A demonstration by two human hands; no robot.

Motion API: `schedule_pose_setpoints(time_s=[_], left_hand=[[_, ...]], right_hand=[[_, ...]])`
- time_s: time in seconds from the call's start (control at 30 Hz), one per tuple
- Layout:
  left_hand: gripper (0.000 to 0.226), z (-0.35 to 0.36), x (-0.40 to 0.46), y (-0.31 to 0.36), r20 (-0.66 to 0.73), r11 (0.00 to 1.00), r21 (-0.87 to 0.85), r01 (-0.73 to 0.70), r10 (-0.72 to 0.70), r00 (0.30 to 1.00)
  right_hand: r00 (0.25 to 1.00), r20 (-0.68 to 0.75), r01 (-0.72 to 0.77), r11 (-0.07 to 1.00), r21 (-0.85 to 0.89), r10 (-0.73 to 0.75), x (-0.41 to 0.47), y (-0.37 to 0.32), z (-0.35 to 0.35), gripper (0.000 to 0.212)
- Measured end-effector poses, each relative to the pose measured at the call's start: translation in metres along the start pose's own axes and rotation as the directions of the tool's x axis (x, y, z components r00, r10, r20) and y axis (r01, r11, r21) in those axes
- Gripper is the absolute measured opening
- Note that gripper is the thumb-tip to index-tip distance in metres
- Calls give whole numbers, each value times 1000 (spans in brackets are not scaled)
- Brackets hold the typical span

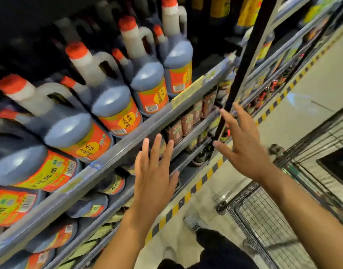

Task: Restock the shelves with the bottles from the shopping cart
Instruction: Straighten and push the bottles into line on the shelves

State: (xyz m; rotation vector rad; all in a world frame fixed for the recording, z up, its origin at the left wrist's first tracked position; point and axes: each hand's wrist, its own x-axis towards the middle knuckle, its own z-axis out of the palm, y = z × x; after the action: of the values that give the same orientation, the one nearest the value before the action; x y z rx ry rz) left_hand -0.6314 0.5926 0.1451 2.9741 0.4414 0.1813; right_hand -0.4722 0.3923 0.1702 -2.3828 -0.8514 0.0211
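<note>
Shelving packed with upright jugs (116, 105) fills my view, while both my left hand (154, 171) and right hand (242, 140) hang empty, fingers spread, below the shelf edge (128, 148), with the cart (264, 216) nearer my right.

- The grey shelf (116, 152) holds big dark bottles (112, 105) with red caps, in a row along its front edge.
- The lower shelf (194, 131) holds small brown packets (187, 123).
</note>
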Motion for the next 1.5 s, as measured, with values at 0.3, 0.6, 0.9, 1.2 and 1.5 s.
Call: schedule_pose_setpoints(time_s=[0.3, 0.6, 0.9, 1.2, 1.5], left_hand=[[79, 79, -58, 54, 351, 940, -294, -174, 276, 895], [81, 164, -59, 144, 554, 943, -304, -132, 288, 781], [88, 281, 3, 240, 535, 945, -229, -232, 321, 782], [74, 300, 23, 276, 358, 910, -312, -275, 380, 853], [82, 321, 91, 323, 383, 949, -288, -131, 240, 892]], right_hand=[[770, -5, -636, 767, -86, 638, -221, 38, 35, 76], [231, -260, -966, 253, 53, 938, -369, 131, 54, 79], [-26, -394, -955, 94, 282, 919, -396, 223, 93, 75], [-1, -440, -963, 117, 242, 898, -383, 276, 71, 80], [11, -426, -922, 175, 347, 905, -338, 354, 35, 80]])
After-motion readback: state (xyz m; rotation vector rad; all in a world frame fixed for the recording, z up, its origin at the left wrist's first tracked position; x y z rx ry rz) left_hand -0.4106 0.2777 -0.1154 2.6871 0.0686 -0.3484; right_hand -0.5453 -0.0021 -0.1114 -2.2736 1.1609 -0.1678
